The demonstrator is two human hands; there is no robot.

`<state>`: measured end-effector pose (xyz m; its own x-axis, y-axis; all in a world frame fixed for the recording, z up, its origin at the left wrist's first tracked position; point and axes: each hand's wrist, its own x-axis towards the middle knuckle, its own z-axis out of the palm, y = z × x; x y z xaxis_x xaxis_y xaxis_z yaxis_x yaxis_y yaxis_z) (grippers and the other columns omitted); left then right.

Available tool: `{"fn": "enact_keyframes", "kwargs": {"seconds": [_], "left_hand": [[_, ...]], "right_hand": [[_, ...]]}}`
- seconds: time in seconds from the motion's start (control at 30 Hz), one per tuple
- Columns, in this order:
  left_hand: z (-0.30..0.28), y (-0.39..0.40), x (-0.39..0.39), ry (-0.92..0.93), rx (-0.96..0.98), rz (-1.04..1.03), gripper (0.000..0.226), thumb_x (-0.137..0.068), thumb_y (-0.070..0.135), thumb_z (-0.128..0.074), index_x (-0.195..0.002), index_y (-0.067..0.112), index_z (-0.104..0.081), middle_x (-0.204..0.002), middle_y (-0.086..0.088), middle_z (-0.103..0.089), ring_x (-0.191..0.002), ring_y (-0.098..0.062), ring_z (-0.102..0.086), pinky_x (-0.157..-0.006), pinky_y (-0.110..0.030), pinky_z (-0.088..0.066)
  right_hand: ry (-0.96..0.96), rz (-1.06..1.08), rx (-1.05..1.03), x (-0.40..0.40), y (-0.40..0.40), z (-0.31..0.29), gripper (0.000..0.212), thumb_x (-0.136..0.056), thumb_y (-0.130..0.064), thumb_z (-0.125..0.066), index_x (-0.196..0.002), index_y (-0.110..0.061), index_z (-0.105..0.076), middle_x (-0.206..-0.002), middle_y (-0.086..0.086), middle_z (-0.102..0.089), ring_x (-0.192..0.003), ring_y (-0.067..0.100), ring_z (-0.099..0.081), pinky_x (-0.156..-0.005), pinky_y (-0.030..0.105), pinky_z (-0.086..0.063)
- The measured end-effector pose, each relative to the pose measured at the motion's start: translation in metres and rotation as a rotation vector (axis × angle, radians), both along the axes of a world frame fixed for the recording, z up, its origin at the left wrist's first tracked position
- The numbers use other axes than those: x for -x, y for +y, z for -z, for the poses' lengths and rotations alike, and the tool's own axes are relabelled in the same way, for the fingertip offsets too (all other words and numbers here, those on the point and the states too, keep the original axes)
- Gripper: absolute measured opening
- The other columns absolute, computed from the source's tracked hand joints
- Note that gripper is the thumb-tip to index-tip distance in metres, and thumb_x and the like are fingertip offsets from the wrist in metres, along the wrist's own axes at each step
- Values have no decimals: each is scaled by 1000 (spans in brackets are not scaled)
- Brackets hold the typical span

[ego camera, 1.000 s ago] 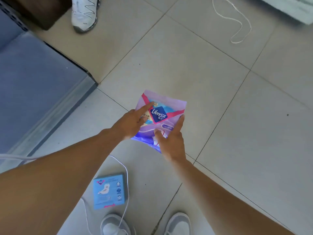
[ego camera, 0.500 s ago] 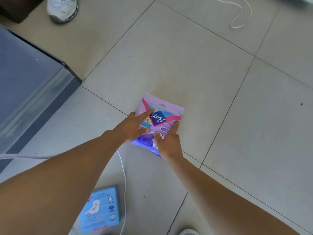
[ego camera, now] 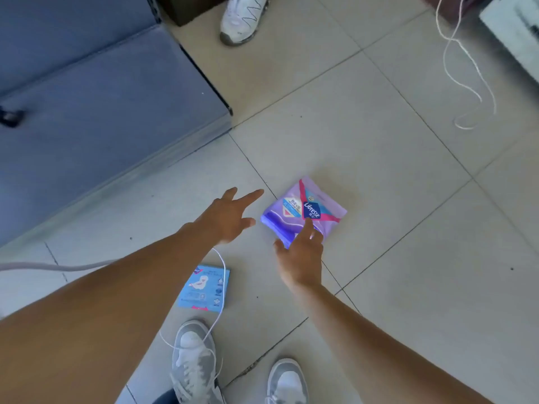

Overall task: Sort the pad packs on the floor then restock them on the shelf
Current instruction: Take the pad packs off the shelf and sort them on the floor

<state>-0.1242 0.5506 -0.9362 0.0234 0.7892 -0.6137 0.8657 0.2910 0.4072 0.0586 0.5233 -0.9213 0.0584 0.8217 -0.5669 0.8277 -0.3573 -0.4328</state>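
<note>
A purple Libresse pad pack [ego camera: 315, 205] lies flat on the tiled floor, turned at an angle. My right hand [ego camera: 300, 258] grips its near corner, fingers on top and thumb at the left side. My left hand [ego camera: 230, 217] hovers just left of the pack with fingers spread, touching nothing. A light blue pad pack [ego camera: 204, 287] lies on the floor closer to me, below my left forearm, with a thin white cable crossing its right edge. The blue-grey bottom shelf board [ego camera: 102, 112] fills the upper left.
My two grey shoes [ego camera: 195, 363] [ego camera: 287, 383] stand at the bottom. Another person's white shoe [ego camera: 242, 18] is at the top by the shelf corner. A loose white cord [ego camera: 466, 83] lies at the upper right near a white object [ego camera: 516, 33].
My left hand has let go of the purple pack and drawn off to the left. The pack has turned and now rests on the floor under my right hand. The camera has shifted.
</note>
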Motion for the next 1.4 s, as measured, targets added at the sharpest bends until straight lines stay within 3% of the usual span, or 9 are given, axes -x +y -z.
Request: {"fn": "enact_keyframes", "kwargs": {"seconds": [0.3, 0.6, 0.73, 0.83, 0.9, 1.03, 1.17, 1.33, 1.4], "left_hand": [[-44, -129, 67, 109, 80, -264, 66, -96, 47, -51, -150, 49, -13, -160, -13, -16, -144, -33, -26, -113, -43, -31], [70, -213, 59, 108, 234, -369, 69, -95, 48, -52, -153, 38, -15, -153, -18, -26, -134, -37, -40, -108, -43, -38], [126, -216, 53, 93, 212, -414, 72, -92, 53, -51, -153, 32, -18, -139, -16, -44, -126, -37, -46, -103, -46, -41], [149, -208, 51, 135, 182, -440, 73, -84, 67, -52, -143, 29, -31, -128, -9, -52, -118, -34, -51, -97, -48, -43], [154, -198, 53, 128, 162, -491, 75, -80, 71, -54, -135, 23, -40, -123, -6, -54, -113, -30, -53, -95, -47, -45], [141, -176, 54, -9, 124, -673, 65, -85, 50, -64, -139, 19, -45, -124, -6, -59, -98, -24, -57, -85, -33, -49], [105, -155, 49, -54, -25, -801, 61, -88, 39, -62, -143, 23, -41, -128, -7, -60, -109, -27, -58, -79, -26, -44], [55, -131, 44, -170, -128, -1021, 52, -93, 40, -54, -139, 16, -49, -131, -8, -58, -114, -29, -58, -88, -28, -47], [39, -128, 42, -238, -124, -1069, 52, -90, 40, -59, -136, 17, -52, -129, -11, -59, -109, -31, -62, -92, -39, -53]], "right_hand": [[50, -270, 117, 58, -50, -30, 62, -95, -29, -55, -146, -5, -28, -141, 19, -43, -129, 32, -45, -99, 33, -37], [2, -351, 235, 58, -99, 72, 57, -93, -28, -54, -141, -9, -32, -123, 20, -56, -113, 37, -56, -91, 40, -48], [37, -310, 278, 69, -98, 121, 47, -94, -27, -53, -136, -12, -37, -120, 12, -60, -101, 30, -61, -74, 28, -46], [85, -309, 267, 78, -101, 152, 32, -92, -23, -53, -122, -13, -46, -113, 5, -62, -77, 18, -59, -57, 22, -42], [123, -267, 243, 83, -103, 165, 28, -90, -21, -53, -117, -14, -49, -111, 4, -65, -79, 20, -62, -60, 24, -47], [199, -170, 216, 86, -101, 162, 27, -88, -20, -53, -114, -18, -51, -109, 2, -66, -87, 21, -66, -68, 29, -54], [292, -104, 67, 83, -90, 124, 36, -88, -22, -58, -122, -18, -50, -108, -1, -65, -96, 21, -64, -83, 31, -52], [405, 89, 1, 87, -71, 71, 28, -93, -37, -58, -106, -13, -51, -85, -8, -55, -80, 16, -54, -61, 25, -36], [427, 130, -42, 88, -65, 58, 28, -91, -38, -60, -97, -12, -52, -84, -7, -55, -80, 15, -53, -66, 24, -36]]}}
